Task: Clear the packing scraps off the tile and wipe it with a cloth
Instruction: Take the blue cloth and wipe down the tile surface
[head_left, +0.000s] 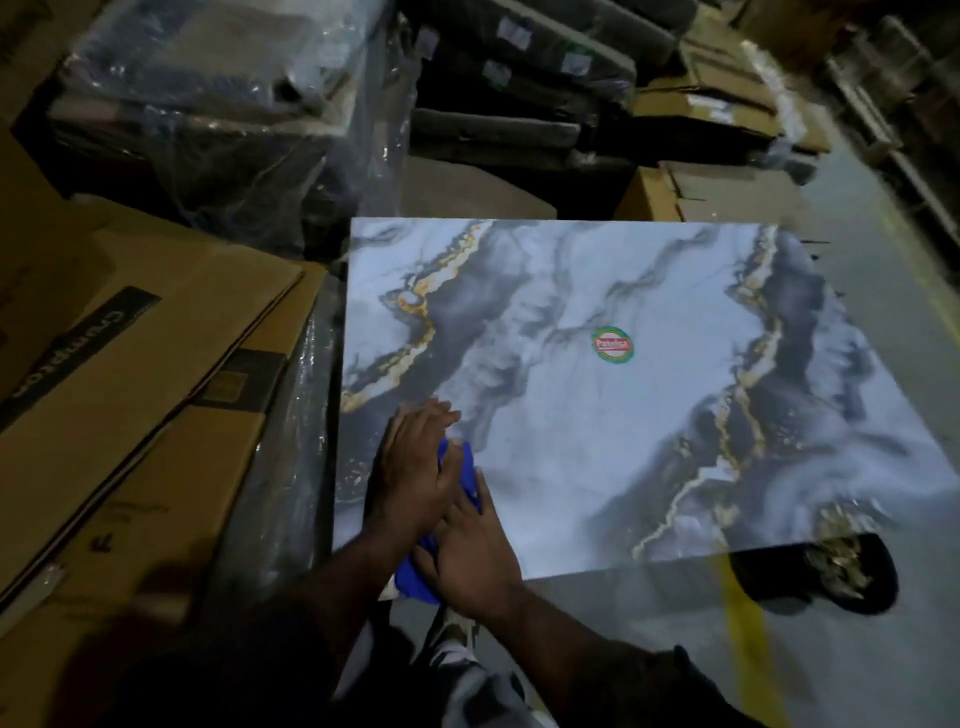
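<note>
A large glossy marble-patterned tile (597, 415) with blue-grey and gold veins lies flat in front of me. A round green and red sticker (613, 344) sits near its middle. A blue cloth (415, 574) rests at the tile's near left corner. My left hand (413, 475) presses flat on the cloth's far part, fingers pointing away from me. My right hand (475, 551) lies flat on the cloth's near part, partly overlapping the left. Most of the cloth is hidden under both hands. I see no scraps on the tile's surface.
Flattened cardboard boxes (130, 364) are stacked at the left. Plastic-wrapped dark bundles (234, 114) and stacked packs (519, 104) stand behind the tile. A dark round thing with crumpled scraps (836, 566) lies at the tile's near right corner. Grey floor with a yellow line (748, 639) runs along the right.
</note>
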